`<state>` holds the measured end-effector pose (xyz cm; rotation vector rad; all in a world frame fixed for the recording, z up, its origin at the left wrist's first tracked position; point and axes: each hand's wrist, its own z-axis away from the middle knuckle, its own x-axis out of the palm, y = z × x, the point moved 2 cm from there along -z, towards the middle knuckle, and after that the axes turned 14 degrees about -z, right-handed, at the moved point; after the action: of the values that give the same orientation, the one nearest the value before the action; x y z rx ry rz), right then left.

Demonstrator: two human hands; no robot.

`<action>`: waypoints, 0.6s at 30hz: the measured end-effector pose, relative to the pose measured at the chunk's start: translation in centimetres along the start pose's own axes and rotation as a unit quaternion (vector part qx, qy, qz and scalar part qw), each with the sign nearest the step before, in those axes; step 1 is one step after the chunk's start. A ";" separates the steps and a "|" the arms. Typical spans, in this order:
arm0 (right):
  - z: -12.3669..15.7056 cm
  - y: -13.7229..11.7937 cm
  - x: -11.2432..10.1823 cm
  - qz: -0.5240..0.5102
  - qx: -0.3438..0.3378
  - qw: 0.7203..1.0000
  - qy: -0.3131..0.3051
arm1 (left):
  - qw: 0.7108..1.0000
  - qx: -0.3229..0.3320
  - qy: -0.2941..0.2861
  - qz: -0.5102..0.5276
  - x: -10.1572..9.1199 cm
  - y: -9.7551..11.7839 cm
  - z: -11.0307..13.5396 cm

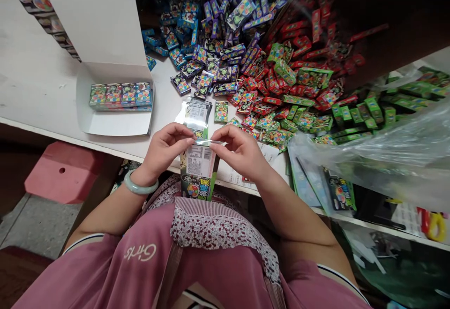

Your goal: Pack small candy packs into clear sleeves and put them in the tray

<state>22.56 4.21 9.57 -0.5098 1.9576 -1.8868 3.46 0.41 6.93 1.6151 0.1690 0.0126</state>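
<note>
My left hand [171, 146] and my right hand [238, 148] face each other at the table's front edge, thumbs and fingertips pinched on the upper edge of a printed packaging pouch [197, 168]. The pouch hangs below my fingers toward my lap, showing a pale label with a barcode and a colourful lower part. Just beyond my fingertips, a stack of similar glossy pouches [198, 112] lies on the table. Beside that stack is a small green printed box [221, 111]. Whether the pouch's mouth is parted cannot be made out.
To the left stands an open white carton [116, 124] holding a row of small boxes [120, 94]. Heaped at the back are blue [177, 57], purple [225, 72], red [270, 81] and green boxes [305, 120]. Clear plastic [379, 159] and yellow-handled scissors [436, 227] are at right.
</note>
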 end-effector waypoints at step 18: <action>1.1 -1.1 0.3 0.124 -0.095 0.983 -0.098 | 0.990 0.045 -0.130 -0.023 -2.0 -0.3 0.9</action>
<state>22.81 3.04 10.60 -0.4616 1.9769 -1.4511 1.58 -0.68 6.73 1.6855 0.0055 -0.2442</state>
